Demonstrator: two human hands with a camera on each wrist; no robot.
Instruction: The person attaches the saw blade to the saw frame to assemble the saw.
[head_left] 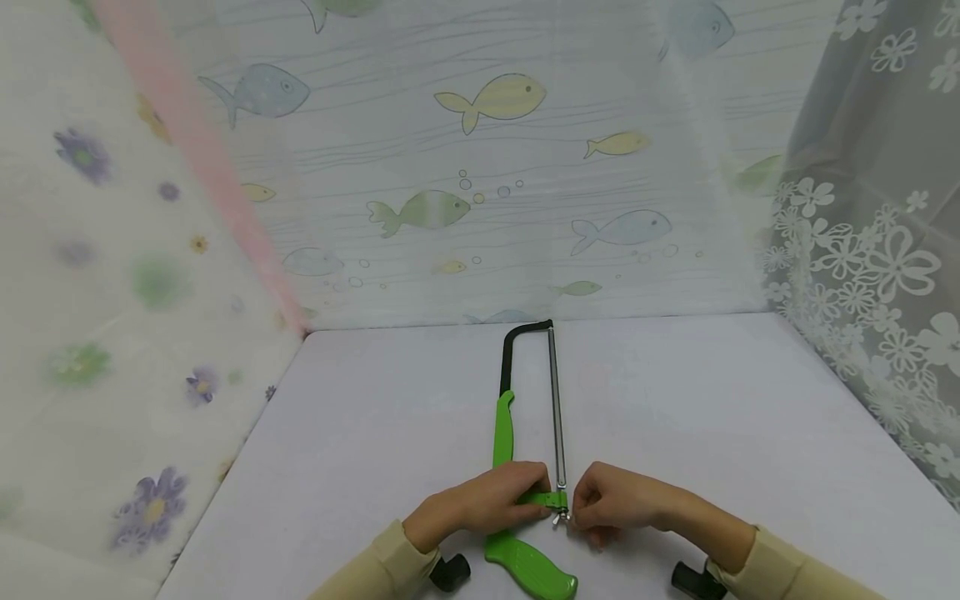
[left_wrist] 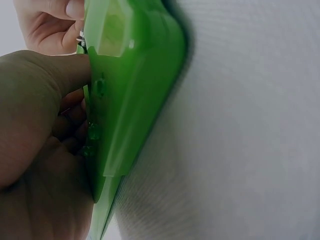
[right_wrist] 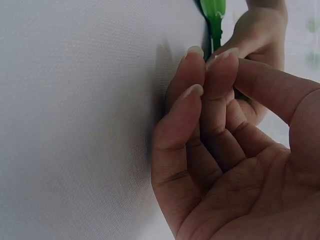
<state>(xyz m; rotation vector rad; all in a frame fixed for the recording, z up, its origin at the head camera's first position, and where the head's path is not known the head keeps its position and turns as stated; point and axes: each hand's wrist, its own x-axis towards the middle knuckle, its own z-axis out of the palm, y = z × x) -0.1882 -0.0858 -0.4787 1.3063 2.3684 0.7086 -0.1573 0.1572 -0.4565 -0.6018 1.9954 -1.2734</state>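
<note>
A hacksaw (head_left: 504, 433) lies on the white table, its green handle (head_left: 536, 571) toward me and its black bow (head_left: 507, 358) pointing away. The silver blade (head_left: 557, 408) runs along its right side. My left hand (head_left: 498, 500) grips the green frame near the blade's close end; in the left wrist view its thumb presses on the green body (left_wrist: 135, 90). At the wing nut (head_left: 558, 520) below that end, my right hand (head_left: 622, 500) has curled fingers and pinches the nut's right side. In the right wrist view the fingers (right_wrist: 172, 125) hide the nut.
The white tabletop (head_left: 375, 400) spreads around the saw. A fish-print curtain (head_left: 487, 167) hangs at the back, a flowered curtain (head_left: 112, 292) at the left and a lace curtain (head_left: 885, 275) at the right. Dark wrist devices (head_left: 450, 573) sit below both wrists.
</note>
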